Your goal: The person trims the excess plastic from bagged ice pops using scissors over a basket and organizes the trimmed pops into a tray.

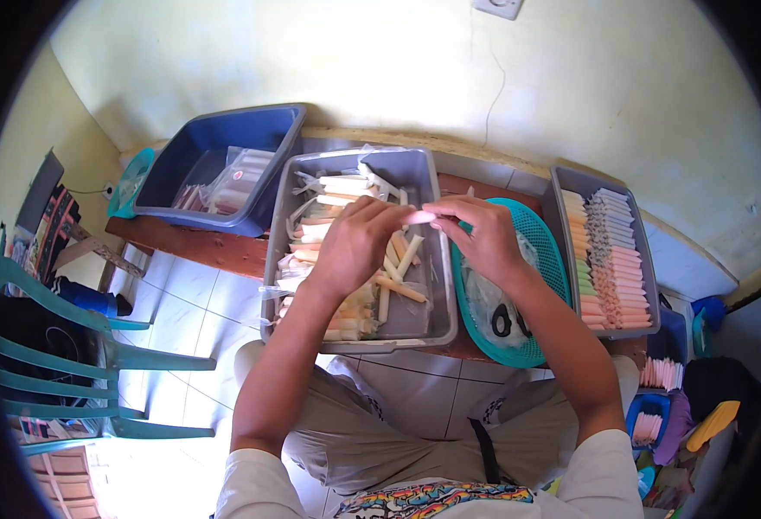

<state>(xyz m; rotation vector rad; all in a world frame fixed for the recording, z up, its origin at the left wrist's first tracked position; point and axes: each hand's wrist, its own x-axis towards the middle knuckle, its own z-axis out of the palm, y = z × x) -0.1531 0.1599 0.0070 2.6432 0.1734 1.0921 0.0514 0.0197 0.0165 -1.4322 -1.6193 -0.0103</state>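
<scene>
Both my hands are over the grey tub [444, 320] in front of me, pinching a slim pale pink ice-pop-like tube [418, 217] between them. My left hand [361, 242] grips its left end with curled fingers. At the other end, the thumb and fingertips of my right hand [482, 235] close on the tip. Below, in the tub, lies a loose pile of similar white, cream and orange tubes [389, 284], many with clear plastic tails. My left hand and forearm hide part of this pile.
To the right are a green mesh basket [557, 246] with clear plastic bags and black-handled scissors [502, 321], then a grey tray [655, 303] of neatly stacked tubes. A blue tub [264, 147] with packed bags stands left on the wooden bench [195, 240]. A green chair [56, 368] is lower left.
</scene>
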